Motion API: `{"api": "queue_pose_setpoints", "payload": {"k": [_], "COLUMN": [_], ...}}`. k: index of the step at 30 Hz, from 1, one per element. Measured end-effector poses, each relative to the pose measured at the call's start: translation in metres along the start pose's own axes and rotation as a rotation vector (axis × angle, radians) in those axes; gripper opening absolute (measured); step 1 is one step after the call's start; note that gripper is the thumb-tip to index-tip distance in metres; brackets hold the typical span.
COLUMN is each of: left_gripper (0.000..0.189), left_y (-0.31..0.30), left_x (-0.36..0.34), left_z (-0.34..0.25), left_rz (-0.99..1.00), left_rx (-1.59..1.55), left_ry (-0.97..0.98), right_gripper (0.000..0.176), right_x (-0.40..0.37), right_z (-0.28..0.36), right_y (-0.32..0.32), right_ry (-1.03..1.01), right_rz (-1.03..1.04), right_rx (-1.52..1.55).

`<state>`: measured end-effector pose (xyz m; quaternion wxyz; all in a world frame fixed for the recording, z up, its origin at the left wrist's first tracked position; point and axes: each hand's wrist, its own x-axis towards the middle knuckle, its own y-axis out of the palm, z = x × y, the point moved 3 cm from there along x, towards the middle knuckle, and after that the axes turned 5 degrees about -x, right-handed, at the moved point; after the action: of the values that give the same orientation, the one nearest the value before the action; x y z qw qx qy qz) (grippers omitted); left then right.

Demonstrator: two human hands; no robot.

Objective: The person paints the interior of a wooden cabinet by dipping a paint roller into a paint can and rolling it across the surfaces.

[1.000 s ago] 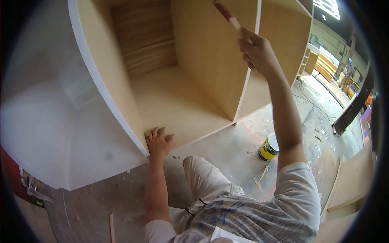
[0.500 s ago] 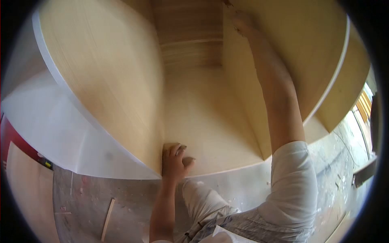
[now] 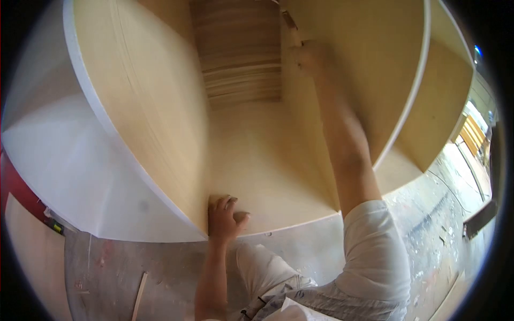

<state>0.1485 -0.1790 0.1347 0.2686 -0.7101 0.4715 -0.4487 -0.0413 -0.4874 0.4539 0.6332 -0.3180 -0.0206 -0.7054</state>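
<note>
My left hand [image 3: 224, 218] rests on the front edge of the cabinet's bottom panel [image 3: 267, 176], close to the left side panel [image 3: 144, 96]. Its thumb and fingers are apart, with nothing in them. Deep inside the wooden compartment, my right hand [image 3: 313, 58] is closed around what looks like a paintbrush [image 3: 289, 21], with a pale handle and a dark band. The brush points up toward the back, beside the right side panel [image 3: 375, 48]. Motion blurs this hand, and the brush's tip is hard to make out.
A darker, streaked wood back panel [image 3: 241, 53] closes the compartment. White edging [image 3: 101, 115] borders the side panels. A thin wood strip [image 3: 140, 294] lies on the stained grey floor [image 3: 171, 267]. A wooden board [image 3: 35, 262] and a red surface [image 3: 21, 182] are at left.
My right hand has come lower and nearer within the compartment, and more of the brush shows. The view has shifted slightly. My left hand stays on the front edge.
</note>
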Motion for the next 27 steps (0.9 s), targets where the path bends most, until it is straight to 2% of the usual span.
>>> {"api": "queue_pose_setpoints", "payload": {"k": [2, 6, 8, 14, 16, 17, 19, 23, 27], "left_gripper": [0.06, 0.06, 0.06, 0.06, 0.06, 0.06, 0.061, 0.059, 0.059], "left_y": [0.004, 0.003, 0.001, 0.006, 0.006, 0.004, 0.001, 0.002, 0.004], "left_x": [0.001, -0.003, -0.005, -0.007, -0.007, -0.007, -0.007, -0.007, -0.006], "left_z": [0.004, -0.002, -0.004, -0.002, -0.002, -0.004, -0.006, -0.003, -0.001], "left_rz": [-0.039, -0.031, -0.017, 0.033, 0.06, 0.063, 0.074, 0.056, 0.024], "left_rx": [0.045, 0.03, 0.044, 0.076, 0.081, 0.1, 0.115, 0.09, 0.088], "left_ry": [0.068, 0.047, 0.047, 0.006, -0.01, -0.022, -0.03, -0.016, -0.006], "right_gripper": [0.023, 0.022, 0.023, 0.011, 0.031, 0.031, 0.049, 0.057, 0.057], "right_x": [-0.048, -0.161, -0.218, -0.343, -0.369, -0.381, -0.402, -0.427, -0.442], "right_z": [0.004, 0.011, 0.016, 0.034, 0.038, 0.04, 0.044, 0.043, 0.036], "right_y": [-0.024, -0.1, -0.139, -0.206, -0.217, -0.221, -0.229, -0.241, -0.249], "right_ry": [0.002, -0.053, -0.014, 0.002, 0.039, 0.044, 0.015, 0.007, 0.051], "right_rz": [0.0, -0.048, -0.062, -0.143, -0.175, -0.18, -0.292, -0.339, -0.284], "right_rx": [0.001, 0.027, 0.008, -0.009, 0.019, 0.012, -0.016, 0.031, 0.066]}}
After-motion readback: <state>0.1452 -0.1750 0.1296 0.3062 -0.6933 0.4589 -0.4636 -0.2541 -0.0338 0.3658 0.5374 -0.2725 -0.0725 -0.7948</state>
